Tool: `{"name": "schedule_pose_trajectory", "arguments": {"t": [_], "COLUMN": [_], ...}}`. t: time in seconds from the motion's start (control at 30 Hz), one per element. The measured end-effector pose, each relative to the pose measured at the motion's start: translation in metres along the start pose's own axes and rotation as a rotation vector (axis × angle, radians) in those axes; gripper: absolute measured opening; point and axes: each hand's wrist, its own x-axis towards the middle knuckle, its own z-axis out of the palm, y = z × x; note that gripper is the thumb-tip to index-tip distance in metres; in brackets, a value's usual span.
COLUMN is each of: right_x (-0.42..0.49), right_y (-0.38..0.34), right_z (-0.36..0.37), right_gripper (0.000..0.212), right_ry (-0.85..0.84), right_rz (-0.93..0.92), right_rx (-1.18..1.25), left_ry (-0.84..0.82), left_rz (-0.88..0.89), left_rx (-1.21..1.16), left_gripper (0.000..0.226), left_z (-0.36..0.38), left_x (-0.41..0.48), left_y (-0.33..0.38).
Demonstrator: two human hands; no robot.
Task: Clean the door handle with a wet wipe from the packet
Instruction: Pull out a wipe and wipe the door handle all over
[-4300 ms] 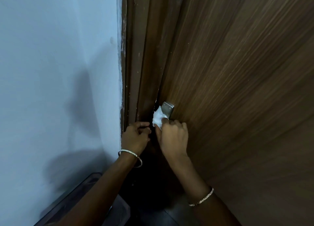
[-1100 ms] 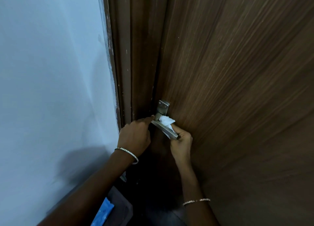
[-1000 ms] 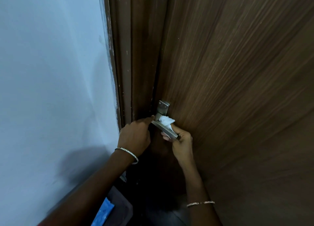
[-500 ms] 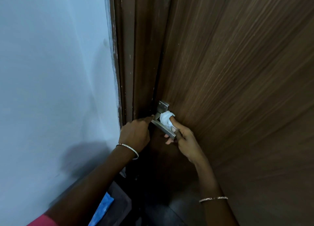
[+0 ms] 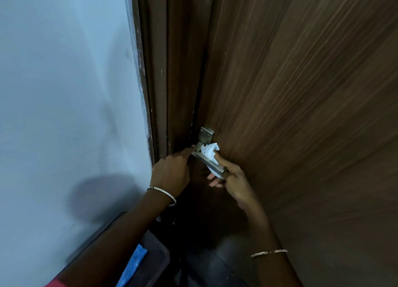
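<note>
A steel lever door handle (image 5: pixel 204 156) with a square back plate sits on the dark wood door (image 5: pixel 290 92), close to its left edge. A crumpled white wet wipe (image 5: pixel 210 150) is wrapped over the lever near the plate. My right hand (image 5: pixel 231 176) grips the wipe and the lever's free end from the right and below. My left hand (image 5: pixel 172 169) is mostly closed, its fingertip touching the inner end of the handle by the door edge. A blue packet (image 5: pixel 132 265) lies low at the bottom left, partly hidden by my left arm.
A pale blue wall (image 5: pixel 64 114) fills the left side. The brown door frame (image 5: pixel 159 71) runs vertically between wall and door. A dark piece of furniture (image 5: pixel 150 263) holds the blue packet. Dark floor (image 5: pixel 206 263) shows below the handle.
The wipe has slid along the lever from its underside up toward the back plate. My right hand shifted from below the lever to its right end. My left hand stayed at the handle's inner end.
</note>
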Motion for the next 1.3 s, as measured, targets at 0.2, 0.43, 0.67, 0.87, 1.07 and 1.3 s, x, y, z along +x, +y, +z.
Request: {"name": "schedule_pose_trajectory", "arguments": {"t": [0.2, 0.43, 0.67, 0.87, 1.07, 1.3], "right_x": [0.000, -0.006, -0.007, 0.001, 0.003, -0.036], "right_y": [-0.002, -0.014, -0.014, 0.023, 0.048, 0.021], "right_z": [-0.002, -0.017, -0.023, 0.004, 0.021, 0.016], "right_gripper": [0.062, 0.060, 0.075, 0.056, 0.033, 0.032], "right_ry": [-0.076, -0.081, -0.086, -0.080, -0.021, 0.329], "right_rz": [0.052, -0.209, -0.235, -0.085, -0.005, -0.076], "right_rx": [-0.074, -0.210, -0.323, -0.175, -0.078, 0.295], "left_ry": [-0.010, -0.091, -0.083, -0.046, -0.047, -0.071], "left_rz": [0.002, 0.012, 0.038, 0.028, 0.028, 0.028], "left_rx": [-0.090, -0.161, -0.255, -0.278, -0.295, -0.391], "left_gripper": [0.059, 0.070, 0.068, 0.068, 0.069, 0.066], "left_z": [0.005, 0.007, 0.008, 0.014, 0.014, 0.010], "left_x": [0.000, -0.003, -0.006, -0.008, -0.006, -0.006], "left_y": [-0.009, -0.017, -0.019, -0.021, -0.022, -0.027]}}
